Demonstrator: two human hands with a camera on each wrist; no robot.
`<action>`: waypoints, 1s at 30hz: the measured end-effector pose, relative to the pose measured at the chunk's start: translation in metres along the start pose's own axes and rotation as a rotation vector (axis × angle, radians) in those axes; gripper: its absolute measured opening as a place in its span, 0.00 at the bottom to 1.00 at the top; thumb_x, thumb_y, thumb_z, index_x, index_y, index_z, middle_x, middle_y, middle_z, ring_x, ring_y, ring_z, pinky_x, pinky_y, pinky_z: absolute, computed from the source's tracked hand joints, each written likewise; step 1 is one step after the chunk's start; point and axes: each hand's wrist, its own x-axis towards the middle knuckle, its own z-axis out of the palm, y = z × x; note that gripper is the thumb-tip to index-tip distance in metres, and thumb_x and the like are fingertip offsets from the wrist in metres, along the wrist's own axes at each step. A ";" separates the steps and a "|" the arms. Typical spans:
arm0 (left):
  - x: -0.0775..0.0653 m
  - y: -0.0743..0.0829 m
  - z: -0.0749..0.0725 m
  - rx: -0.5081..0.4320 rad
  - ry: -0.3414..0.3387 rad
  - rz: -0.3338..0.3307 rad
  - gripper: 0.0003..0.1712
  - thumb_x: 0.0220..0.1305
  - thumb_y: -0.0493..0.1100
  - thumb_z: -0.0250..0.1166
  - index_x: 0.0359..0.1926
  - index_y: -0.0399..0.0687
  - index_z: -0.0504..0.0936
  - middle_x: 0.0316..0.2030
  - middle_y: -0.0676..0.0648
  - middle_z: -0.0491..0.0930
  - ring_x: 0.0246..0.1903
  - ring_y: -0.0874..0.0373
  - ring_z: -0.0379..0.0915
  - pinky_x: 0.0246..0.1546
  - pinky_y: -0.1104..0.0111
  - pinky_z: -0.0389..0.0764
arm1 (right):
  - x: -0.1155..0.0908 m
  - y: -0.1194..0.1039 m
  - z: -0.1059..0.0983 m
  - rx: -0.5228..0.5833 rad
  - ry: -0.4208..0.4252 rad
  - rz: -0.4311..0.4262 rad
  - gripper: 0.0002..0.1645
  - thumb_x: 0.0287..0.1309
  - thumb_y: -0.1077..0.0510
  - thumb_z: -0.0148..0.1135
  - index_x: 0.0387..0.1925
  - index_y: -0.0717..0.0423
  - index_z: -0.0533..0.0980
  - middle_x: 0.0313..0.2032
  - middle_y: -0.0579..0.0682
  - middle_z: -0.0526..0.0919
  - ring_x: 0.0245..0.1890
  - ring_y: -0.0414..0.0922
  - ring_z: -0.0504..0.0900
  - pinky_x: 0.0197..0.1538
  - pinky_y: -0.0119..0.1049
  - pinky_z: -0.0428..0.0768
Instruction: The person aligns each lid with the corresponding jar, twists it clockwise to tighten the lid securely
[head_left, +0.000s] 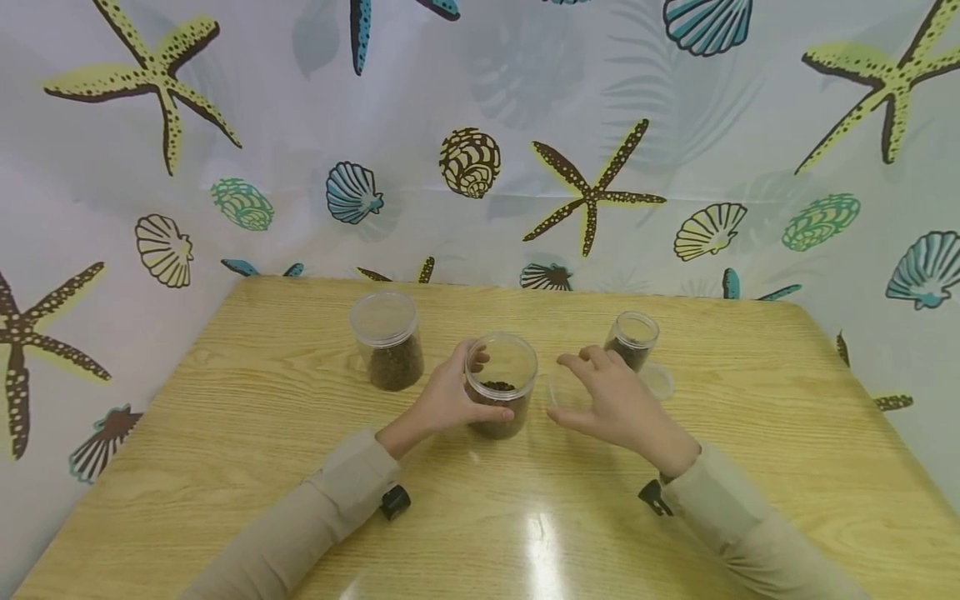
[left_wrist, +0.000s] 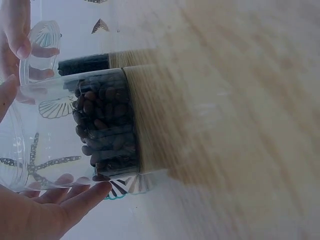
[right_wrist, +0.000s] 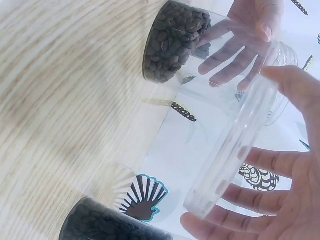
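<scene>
My left hand [head_left: 446, 398] grips a clear jar [left_wrist: 107, 127] partly filled with dark coffee beans, its thumb across the near side and its fingers round the far side. The jar stands upright on the table, and its mouth is uncovered. To its right, my right hand [head_left: 618, 404] holds a clear round lid [right_wrist: 232, 150] by the rim between thumb and fingers. In the right wrist view the lid is tilted beside the jar's mouth. In the head view the lid is faint and partly hidden by the hand.
At the left stands another large clear jar [head_left: 395, 365] with brown contents. A smaller clear jar [head_left: 630, 354] of dark beans stands behind my right hand, with a second clear lid [head_left: 659, 381] lying next to it. All are on a wooden table [head_left: 285, 400] before a patterned curtain [head_left: 420, 100].
</scene>
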 end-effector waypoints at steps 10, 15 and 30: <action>-0.006 0.001 -0.002 -0.005 -0.015 0.027 0.57 0.36 0.50 0.78 0.65 0.44 0.56 0.57 0.38 0.67 0.55 0.47 0.65 0.50 0.52 0.70 | -0.004 0.000 -0.003 0.011 0.006 -0.014 0.36 0.48 0.40 0.64 0.54 0.57 0.70 0.44 0.59 0.72 0.40 0.55 0.72 0.37 0.47 0.75; -0.010 0.002 -0.003 -0.010 -0.016 0.046 0.56 0.35 0.50 0.78 0.64 0.44 0.57 0.56 0.38 0.68 0.54 0.47 0.66 0.50 0.53 0.70 | -0.005 -0.001 -0.003 0.028 0.006 -0.007 0.37 0.47 0.40 0.64 0.55 0.57 0.70 0.45 0.59 0.72 0.41 0.55 0.72 0.38 0.48 0.75; -0.017 0.008 -0.011 0.060 -0.048 0.140 0.53 0.32 0.48 0.79 0.62 0.46 0.62 0.53 0.40 0.71 0.51 0.45 0.66 0.45 0.55 0.73 | -0.009 -0.001 -0.006 0.063 0.027 0.001 0.37 0.47 0.41 0.65 0.55 0.57 0.70 0.47 0.59 0.72 0.45 0.57 0.72 0.42 0.51 0.74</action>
